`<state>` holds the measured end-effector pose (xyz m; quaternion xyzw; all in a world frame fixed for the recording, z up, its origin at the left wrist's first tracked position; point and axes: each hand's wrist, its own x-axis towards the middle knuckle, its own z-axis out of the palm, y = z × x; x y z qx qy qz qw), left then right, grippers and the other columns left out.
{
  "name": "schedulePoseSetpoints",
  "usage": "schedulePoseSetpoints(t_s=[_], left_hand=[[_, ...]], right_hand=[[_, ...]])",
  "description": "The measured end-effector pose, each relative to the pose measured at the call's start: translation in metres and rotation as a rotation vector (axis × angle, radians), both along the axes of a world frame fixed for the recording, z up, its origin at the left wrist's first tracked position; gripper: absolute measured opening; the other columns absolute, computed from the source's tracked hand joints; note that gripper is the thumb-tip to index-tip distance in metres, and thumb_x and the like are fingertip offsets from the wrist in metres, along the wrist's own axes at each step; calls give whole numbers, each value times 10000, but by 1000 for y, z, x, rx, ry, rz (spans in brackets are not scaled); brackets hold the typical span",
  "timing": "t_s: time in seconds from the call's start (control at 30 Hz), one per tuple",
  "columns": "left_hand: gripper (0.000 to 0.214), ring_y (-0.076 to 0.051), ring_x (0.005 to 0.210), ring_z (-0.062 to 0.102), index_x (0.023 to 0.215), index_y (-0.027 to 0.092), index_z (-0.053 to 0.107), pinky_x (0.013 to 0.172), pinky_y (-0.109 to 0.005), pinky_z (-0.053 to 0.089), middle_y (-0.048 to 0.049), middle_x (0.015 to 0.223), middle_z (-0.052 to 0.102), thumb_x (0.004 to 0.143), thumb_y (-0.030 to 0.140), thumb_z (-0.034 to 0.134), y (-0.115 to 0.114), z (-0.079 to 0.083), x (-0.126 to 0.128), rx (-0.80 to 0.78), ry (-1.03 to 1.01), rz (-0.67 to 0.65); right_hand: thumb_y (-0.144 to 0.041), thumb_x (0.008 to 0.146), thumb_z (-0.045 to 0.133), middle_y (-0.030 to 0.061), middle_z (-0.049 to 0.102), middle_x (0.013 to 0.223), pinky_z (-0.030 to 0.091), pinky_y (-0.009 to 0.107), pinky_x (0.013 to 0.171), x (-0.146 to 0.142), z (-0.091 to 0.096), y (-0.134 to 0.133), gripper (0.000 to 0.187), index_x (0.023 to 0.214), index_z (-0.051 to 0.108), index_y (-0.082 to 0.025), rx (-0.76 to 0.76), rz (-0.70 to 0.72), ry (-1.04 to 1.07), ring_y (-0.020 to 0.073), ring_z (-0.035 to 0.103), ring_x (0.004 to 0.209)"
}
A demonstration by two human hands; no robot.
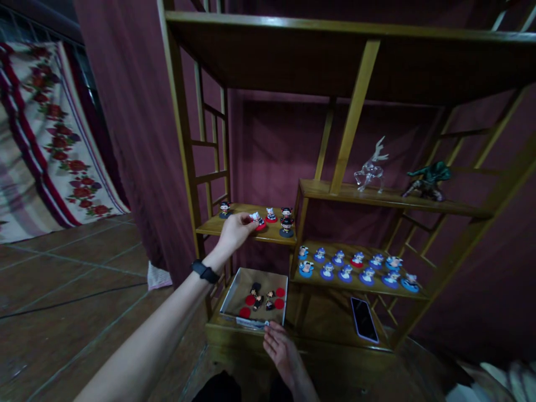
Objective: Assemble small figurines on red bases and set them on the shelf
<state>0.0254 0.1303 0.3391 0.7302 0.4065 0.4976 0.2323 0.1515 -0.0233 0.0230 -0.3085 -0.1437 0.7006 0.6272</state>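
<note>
My left hand reaches to the small left shelf, its fingers closed on a white figurine with a red round base. Beside it stand another white figurine on a red base and two dark-haired figurines at the shelf's right end. A further dark-haired figurine stands at the left end. Lower down, my right hand is at the front edge of a shallow cardboard box, fingers stretched out. Several small figurines and red discs lie in the box.
Two rows of small figurines stand on the right shelf. Above them are a clear deer figure and a green-caped figure. A phone lies on the bottom board. Upright wooden posts divide the shelf unit.
</note>
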Motion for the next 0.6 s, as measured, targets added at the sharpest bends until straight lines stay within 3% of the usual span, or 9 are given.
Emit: schedulePoseSetpoints(t_s=[0.27, 0.6], left_hand=[[293, -156, 616, 553, 763, 176, 683, 512, -233, 316, -26, 633, 642, 668, 426, 564, 7, -6, 23, 62, 325, 122], [263, -150, 623, 558, 739, 175, 686, 527, -218, 349, -4, 598, 637, 611, 396, 625, 18, -5, 25, -46, 289, 60]], right_hand=[[-310, 594, 705, 72, 622, 1067, 373, 333, 900, 0, -3, 3, 409, 979, 609, -207, -14, -8, 13, 193, 550, 1005], [-313, 566, 719, 70, 646, 1004, 403, 324, 848, -4, 1, 5, 395, 929, 617, -195, -62, -40, -7, 186, 579, 926]])
